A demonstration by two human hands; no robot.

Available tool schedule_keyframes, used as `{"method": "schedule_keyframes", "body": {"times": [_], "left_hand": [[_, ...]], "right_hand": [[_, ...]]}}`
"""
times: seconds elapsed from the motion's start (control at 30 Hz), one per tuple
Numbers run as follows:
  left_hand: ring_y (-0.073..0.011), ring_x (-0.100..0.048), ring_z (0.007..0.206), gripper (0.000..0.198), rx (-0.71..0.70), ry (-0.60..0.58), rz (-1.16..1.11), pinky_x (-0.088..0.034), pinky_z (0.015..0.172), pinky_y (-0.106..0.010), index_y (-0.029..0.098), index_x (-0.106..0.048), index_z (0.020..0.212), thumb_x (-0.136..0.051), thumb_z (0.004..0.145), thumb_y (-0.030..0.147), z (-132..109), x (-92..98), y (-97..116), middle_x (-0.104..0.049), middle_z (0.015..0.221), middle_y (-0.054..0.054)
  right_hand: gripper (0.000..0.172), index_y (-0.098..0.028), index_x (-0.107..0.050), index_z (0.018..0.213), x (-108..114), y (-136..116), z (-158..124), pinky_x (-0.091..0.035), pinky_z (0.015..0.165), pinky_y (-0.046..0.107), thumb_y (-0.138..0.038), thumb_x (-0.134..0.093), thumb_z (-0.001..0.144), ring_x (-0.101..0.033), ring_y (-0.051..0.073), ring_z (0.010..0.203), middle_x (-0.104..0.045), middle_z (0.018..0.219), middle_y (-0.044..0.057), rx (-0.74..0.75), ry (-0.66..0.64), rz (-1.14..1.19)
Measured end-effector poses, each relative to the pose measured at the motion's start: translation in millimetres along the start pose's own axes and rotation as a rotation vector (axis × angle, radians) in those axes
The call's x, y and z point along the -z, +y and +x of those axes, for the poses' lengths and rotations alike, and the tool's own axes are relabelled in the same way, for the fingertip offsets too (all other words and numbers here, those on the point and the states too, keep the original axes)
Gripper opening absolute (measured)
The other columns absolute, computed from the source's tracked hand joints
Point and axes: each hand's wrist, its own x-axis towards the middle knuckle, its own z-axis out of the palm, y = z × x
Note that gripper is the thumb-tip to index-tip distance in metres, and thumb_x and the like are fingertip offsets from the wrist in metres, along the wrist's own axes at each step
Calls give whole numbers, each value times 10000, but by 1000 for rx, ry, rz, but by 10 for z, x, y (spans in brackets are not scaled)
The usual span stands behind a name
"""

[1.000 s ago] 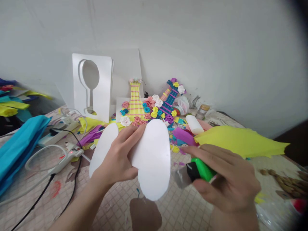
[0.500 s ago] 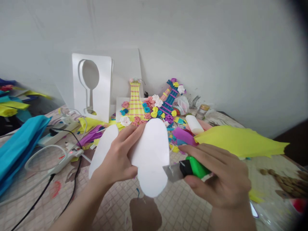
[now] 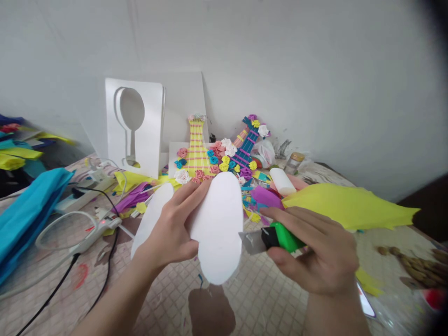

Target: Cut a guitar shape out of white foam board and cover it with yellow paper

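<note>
My left hand [image 3: 177, 226] grips a white rounded board cutout [image 3: 220, 228] near the middle of the view, with its two long lobes spread to either side of my fingers. In my right hand [image 3: 315, 247] is a green and black utility knife [image 3: 283, 237], its wide blade pointing left. The blade's tip is at the right edge of the cutout, by the notch where the lobe narrows. My right fingers are wrapped round the knife's handle, most of which they hide.
Behind stand a white board with a spoon-shaped opening [image 3: 152, 126] and woven, flowered decorations [image 3: 196, 144]. Yellow paper [image 3: 343, 205] and a glass jar [image 3: 294, 162] lie right. Blue paper [image 3: 35, 210] and a power strip [image 3: 93, 235] with cables are left.
My right hand and the knife have shifted slightly left and up, the blade now more level. The white cutout has moved a little left in my left hand.
</note>
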Motion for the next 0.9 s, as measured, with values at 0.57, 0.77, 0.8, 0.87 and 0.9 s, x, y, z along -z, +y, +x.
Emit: {"method": "schedule_keyframes", "body": {"times": [0.57, 0.77, 0.8, 0.87, 0.9], "left_hand": [[-241, -532, 994, 647, 21, -11, -74, -456, 828, -348, 155, -418, 1340, -550, 769, 430, 6, 12, 19, -538, 1098, -113], [-211, -543, 915, 586, 69, 9, -61, -470, 770, -322, 154, -436, 1324, -535, 802, 402, 36, -4, 45, -560, 1049, -98], [-211, -541, 913, 590, 82, 19, -51, -469, 776, -326, 158, -436, 1326, -545, 795, 389, 29, -13, 47, -561, 1046, -95], [-222, -535, 921, 624, 108, 49, -34, -465, 800, -347, 160, -440, 1330, -574, 767, 393, 9, -33, 51, -559, 1058, -96], [-229, -532, 932, 642, 122, 66, -31, -463, 811, -356, 159, -441, 1331, -589, 751, 393, 0, -44, 55, -555, 1075, -100]], "right_hand": [[372, -125, -610, 1038, 7, -35, -18, -488, 649, 280, -438, -509, 864, -632, 158, 717, -686, 810, 72, -26, 13, -2], [370, -142, -605, 965, -112, -222, 49, -466, 565, 286, -452, -411, 909, -592, 152, 580, -629, 610, 31, 3, 107, 35], [376, -144, -610, 955, -138, -245, 59, -465, 559, 284, -458, -409, 909, -590, 152, 569, -618, 589, 26, -4, 114, 28], [380, -144, -622, 936, -185, -274, 75, -468, 551, 280, -464, -419, 902, -590, 153, 554, -604, 562, 21, -8, 147, 0], [375, -141, -626, 931, -204, -279, 82, -470, 549, 278, -459, -431, 898, -591, 154, 553, -606, 560, 22, -5, 166, -14]]}}
